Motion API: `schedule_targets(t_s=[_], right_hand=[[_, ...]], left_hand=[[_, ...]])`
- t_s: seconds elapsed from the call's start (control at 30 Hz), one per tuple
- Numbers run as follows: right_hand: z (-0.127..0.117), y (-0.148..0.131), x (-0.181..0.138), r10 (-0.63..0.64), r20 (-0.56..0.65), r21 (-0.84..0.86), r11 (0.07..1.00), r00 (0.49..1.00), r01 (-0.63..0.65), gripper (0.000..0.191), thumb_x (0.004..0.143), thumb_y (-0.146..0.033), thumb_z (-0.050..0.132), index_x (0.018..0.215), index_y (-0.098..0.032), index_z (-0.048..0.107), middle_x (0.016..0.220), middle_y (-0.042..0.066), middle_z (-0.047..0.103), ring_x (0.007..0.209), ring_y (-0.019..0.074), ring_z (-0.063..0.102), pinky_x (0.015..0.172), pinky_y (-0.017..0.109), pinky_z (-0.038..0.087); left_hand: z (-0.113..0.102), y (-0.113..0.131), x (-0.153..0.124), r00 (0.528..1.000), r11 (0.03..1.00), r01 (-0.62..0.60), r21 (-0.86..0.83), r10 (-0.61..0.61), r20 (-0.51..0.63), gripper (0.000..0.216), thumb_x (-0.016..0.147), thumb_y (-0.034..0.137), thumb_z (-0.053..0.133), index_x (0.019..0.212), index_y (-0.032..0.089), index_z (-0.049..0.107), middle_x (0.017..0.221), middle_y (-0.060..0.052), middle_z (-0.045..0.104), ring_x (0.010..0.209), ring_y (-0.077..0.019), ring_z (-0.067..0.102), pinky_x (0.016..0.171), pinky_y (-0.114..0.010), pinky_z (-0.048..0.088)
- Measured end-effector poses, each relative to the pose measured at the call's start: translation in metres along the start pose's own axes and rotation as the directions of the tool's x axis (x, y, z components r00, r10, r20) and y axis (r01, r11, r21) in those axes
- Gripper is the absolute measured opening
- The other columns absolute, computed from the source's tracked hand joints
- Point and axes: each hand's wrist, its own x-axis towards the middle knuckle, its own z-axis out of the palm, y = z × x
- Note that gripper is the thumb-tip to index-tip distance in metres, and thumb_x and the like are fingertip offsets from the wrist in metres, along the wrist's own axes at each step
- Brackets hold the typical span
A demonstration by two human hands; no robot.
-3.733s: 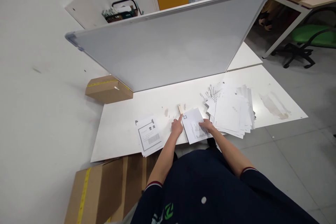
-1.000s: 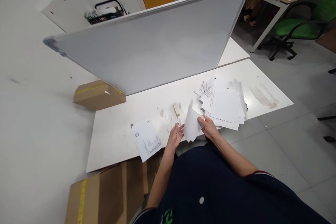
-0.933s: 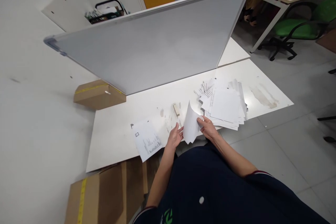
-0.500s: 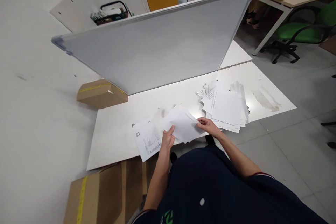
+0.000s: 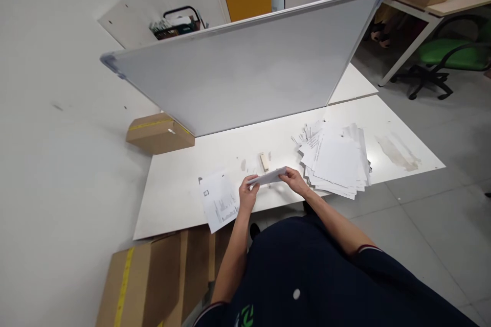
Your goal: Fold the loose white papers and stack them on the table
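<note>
The sheets (image 5: 268, 178), lately flat, are now pinched edge-on between left hand (image 5: 248, 195) and right hand (image 5: 294, 182) just beside the stapler (image 5: 264, 161), seemingly squared

Both hands up in front of the torso, close together but not touching. Left hand (image 5: 248, 195) curled, thumb on top, fingers pinched shut on the near-left end of a sheet (image 5: 268, 178). Right hand (image 5: 293, 181) palm down, fingers pinched on the other end, sitting slightly farther out than the left. Left forearm bare, runs nearly straight forward from the body. Right forearm bare, angles in from the right, elbow bent. Dark short sleeves at both upper arms.
</note>
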Motion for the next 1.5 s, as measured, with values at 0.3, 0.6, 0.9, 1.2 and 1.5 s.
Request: schedule_targets(t_s=[0.3, 0.6, 0.9, 1.2, 1.5], right_hand=[[0.001, 0.040, 0.009, 0.012, 0.003, -0.025, 1.000, 1.000, -0.012, 0.019, 0.068, -0.029, 0.052, 0.083, -0.018, 0.058, 0.076, 0.000, 0.059, 0.078, 0.0161, 0.053, 0.073, 0.030, 0.040], [0.002, 0.034, 0.006, -0.015, 0.030, -0.203, 0.979, 0.999, 0.021, 0.018, 0.069, -0.033, 0.050, 0.076, -0.018, 0.057, 0.074, -0.001, 0.056, 0.073, 0.0150, 0.051, 0.071, 0.028, 0.038], [0.001, 0.032, 0.004, 0.011, 0.048, -0.262, 0.965, 0.999, 0.002, 0.020, 0.071, -0.036, 0.048, 0.077, -0.019, 0.058, 0.073, 0.000, 0.057, 0.071, 0.0159, 0.051, 0.068, 0.029, 0.038], [0.000, 0.024, 0.004, -0.031, 0.044, -0.341, 0.939, 0.999, 0.045, 0.024, 0.074, -0.039, 0.048, 0.078, -0.021, 0.063, 0.077, 0.002, 0.063, 0.072, 0.0178, 0.056, 0.067, 0.030, 0.041], [0.001, -0.071, 0.000, -0.006, 0.322, -0.920, 0.234, 0.947, 0.315, 0.021, 0.080, -0.019, 0.041, 0.087, -0.018, 0.060, 0.083, 0.009, 0.062, 0.080, 0.0203, 0.055, 0.067, 0.028, 0.036]], left_hand=[[0.005, -0.025, 0.013, 1.000, 0.998, -0.014, 0.058, 0.016, -0.027, 0.014, 0.067, 0.023, 0.055, 0.080, 0.019, 0.058, 0.079, -0.002, 0.058, 0.079, -0.0160, 0.054, 0.075, -0.028, 0.041], [0.005, -0.024, 0.012, 0.999, 0.998, -0.025, 0.051, 0.026, -0.023, 0.018, 0.063, 0.016, 0.053, 0.079, 0.020, 0.060, 0.079, -0.001, 0.059, 0.076, -0.0148, 0.053, 0.074, -0.027, 0.040], [0.011, -0.021, 0.018, 0.996, 0.994, 0.050, 0.099, -0.043, -0.075, 0.010, 0.058, 0.014, 0.051, 0.061, 0.020, 0.058, 0.064, 0.001, 0.056, 0.064, -0.0138, 0.050, 0.064, -0.026, 0.039], [0.014, -0.017, 0.017, 0.983, 0.995, 0.104, 0.000, -0.103, -0.149, 0.008, 0.059, 0.014, 0.051, 0.059, 0.018, 0.058, 0.064, 0.000, 0.057, 0.066, -0.0136, 0.051, 0.066, -0.026, 0.039], [-0.009, -0.028, 0.008, 0.989, 0.999, 0.033, -0.021, -0.036, -0.143, 0.046, 0.059, 0.013, 0.060, 0.103, 0.023, 0.053, 0.097, -0.004, 0.056, 0.090, -0.0154, 0.053, 0.080, -0.030, 0.040]])
